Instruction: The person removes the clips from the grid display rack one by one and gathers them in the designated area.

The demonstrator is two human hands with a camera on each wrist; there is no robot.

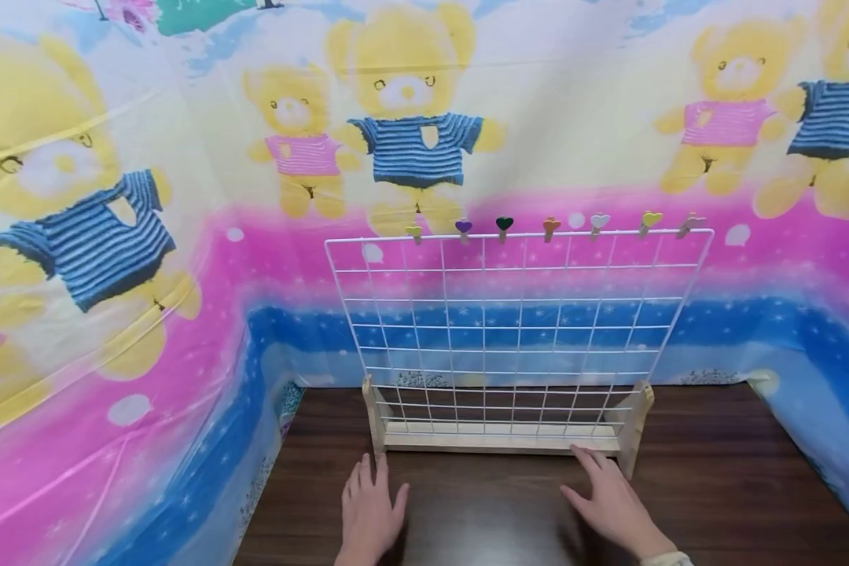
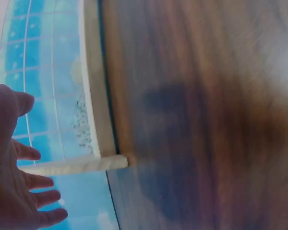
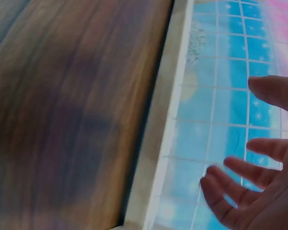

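"One check: fingers?"
"Left hand, right hand: fingers extended, holding nothing; grid rack at 12 o'clock."
"Step?"
"Apparently hand positioning; next move probably calls for gripping both wooden uprights."

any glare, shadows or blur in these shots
Head view: wire grid fairly crisp, pale glare on the table, shadows beside the left hand and right hand; left wrist view: table grain blurred, bright glare at the right edge; right wrist view: table grain soft, dim shadowy patches.
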